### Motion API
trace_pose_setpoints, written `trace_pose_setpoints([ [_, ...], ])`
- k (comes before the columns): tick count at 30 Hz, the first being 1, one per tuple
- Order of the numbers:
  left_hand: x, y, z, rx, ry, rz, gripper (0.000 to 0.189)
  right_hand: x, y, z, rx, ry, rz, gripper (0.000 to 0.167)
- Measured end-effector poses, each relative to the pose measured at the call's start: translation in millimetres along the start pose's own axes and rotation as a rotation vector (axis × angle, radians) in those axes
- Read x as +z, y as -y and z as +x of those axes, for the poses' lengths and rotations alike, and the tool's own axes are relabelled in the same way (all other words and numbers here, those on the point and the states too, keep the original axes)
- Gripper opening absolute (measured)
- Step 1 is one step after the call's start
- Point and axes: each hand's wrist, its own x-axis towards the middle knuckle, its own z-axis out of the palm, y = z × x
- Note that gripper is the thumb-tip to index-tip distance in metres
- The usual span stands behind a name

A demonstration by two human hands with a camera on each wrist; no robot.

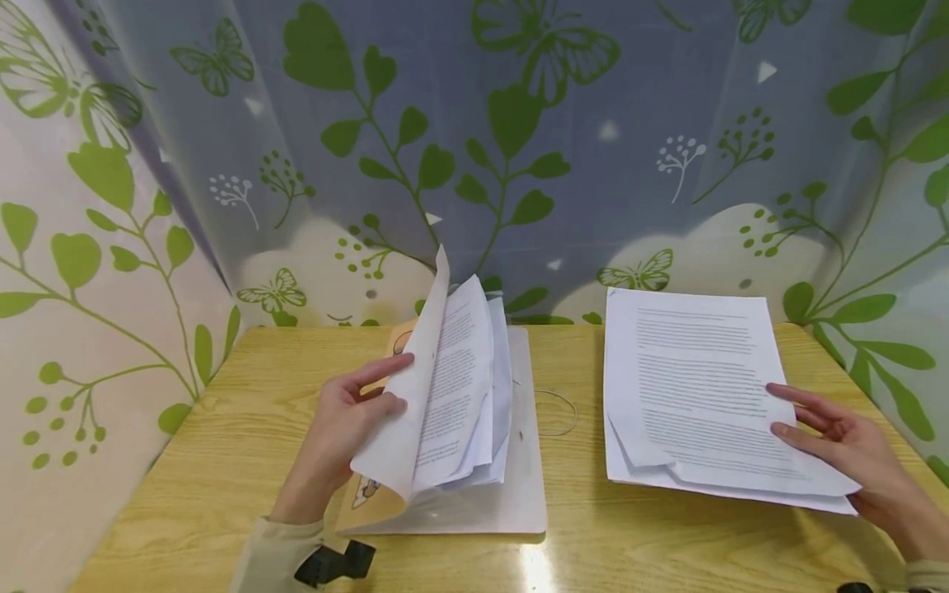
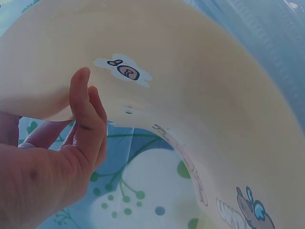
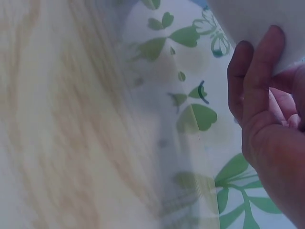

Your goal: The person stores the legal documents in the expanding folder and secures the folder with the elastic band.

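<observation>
- The left hand (image 1: 344, 428) grips the tan cover (image 1: 378, 504) of a bound file, lifting it in a bend; cartoon prints show on its tan outer face, and its pale inner face is turned to the right.
- Inside that file, left of the middle of the tabletop (image 1: 215, 420), printed pages (image 1: 455, 362) stand partly raised and uneven, leaning against the cover.
- A whitish backing board (image 1: 525, 494) lies flat beneath the pages and extends to their right.
- A thin cord loop (image 1: 575, 413) lies just right of the board.
- The right hand (image 1: 848, 445) grasps a loose paper stack (image 1: 697, 387) by its right edge, near the bottom corner; the stack is on the right side, apart from the file.
- Lines of print cover its top sheet, whose near left corner is folded up.
- A curtain (image 1: 445, 140) with green leaves and butterflies hangs at the far side.
</observation>
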Motion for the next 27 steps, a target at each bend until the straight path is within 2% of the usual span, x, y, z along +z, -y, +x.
trace_pose_setpoints([
  [14, 3.0, -0.3, -0.2, 0.003, 0.012, -0.008, 0.052, 26, 1, 5.3, -0.009, 0.038, -0.02, 0.052],
  [27, 6.1, -0.4, 1.7, 0.017, 0.019, 0.001, 0.053, 44, 2, 11.7, 0.045, 0.057, -0.07, 0.049],
])
